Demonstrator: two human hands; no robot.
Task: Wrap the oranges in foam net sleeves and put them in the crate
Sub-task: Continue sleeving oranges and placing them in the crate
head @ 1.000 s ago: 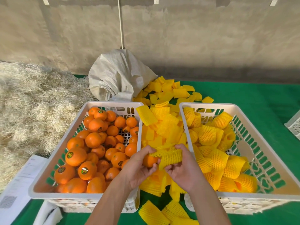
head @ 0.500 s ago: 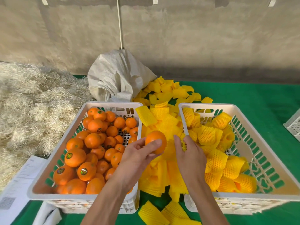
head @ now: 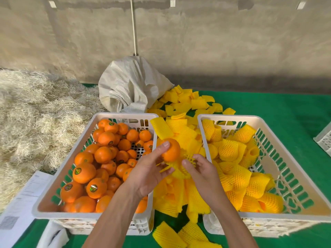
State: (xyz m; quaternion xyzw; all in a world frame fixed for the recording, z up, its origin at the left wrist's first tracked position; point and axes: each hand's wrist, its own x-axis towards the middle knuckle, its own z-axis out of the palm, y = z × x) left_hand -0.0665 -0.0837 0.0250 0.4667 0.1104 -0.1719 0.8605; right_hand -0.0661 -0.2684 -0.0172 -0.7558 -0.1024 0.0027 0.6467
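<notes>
My left hand (head: 148,172) grips a bare orange (head: 172,150) above the gap between two white crates. My right hand (head: 202,170) pinches a yellow foam net sleeve (head: 180,168) just under the orange, and the left thumb also touches the sleeve's edge. The left crate (head: 59,192) is full of unwrapped oranges (head: 103,154). The right crate (head: 293,176) holds several oranges wrapped in yellow sleeves (head: 231,151).
A heap of loose yellow sleeves (head: 184,135) lies between and behind the crates on the green table cover (head: 279,108). A white woven sack (head: 129,85) sits at the back, straw (head: 30,113) at left, papers (head: 23,199) at lower left, another crate's corner (head: 324,138) at far right.
The orange rose from low between the crates to above the sleeve. My right hand, earlier flat over the pile, now pinches a sleeve under the orange.
</notes>
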